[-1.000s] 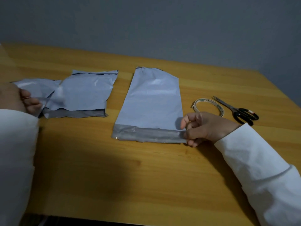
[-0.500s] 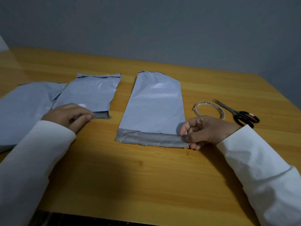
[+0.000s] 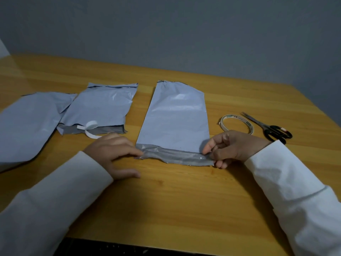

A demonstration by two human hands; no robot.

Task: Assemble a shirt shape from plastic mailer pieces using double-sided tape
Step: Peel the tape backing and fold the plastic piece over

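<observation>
A tall grey mailer piece (image 3: 175, 117) lies flat in the middle of the wooden table (image 3: 175, 200), with a darker shiny strip (image 3: 173, 157) along its near edge. My right hand (image 3: 232, 147) pinches the right end of that strip. My left hand (image 3: 114, 154) lies at the strip's left end, its fingertips touching the corner. Two more grey mailer pieces lie to the left: a smaller one (image 3: 103, 108) and a large one (image 3: 27, 126). A curled white strip of tape backing (image 3: 90, 128) rests on the smaller piece's near edge.
A roll of double-sided tape (image 3: 237, 123) lies right of the middle piece, with black-handled scissors (image 3: 271, 129) beyond it. A grey wall stands behind the table. The table's near edge runs along the bottom of the view.
My left hand let go of the smaller piece on the left and moved right to the corner of the middle piece's strip. The white backing strip now lies uncovered.
</observation>
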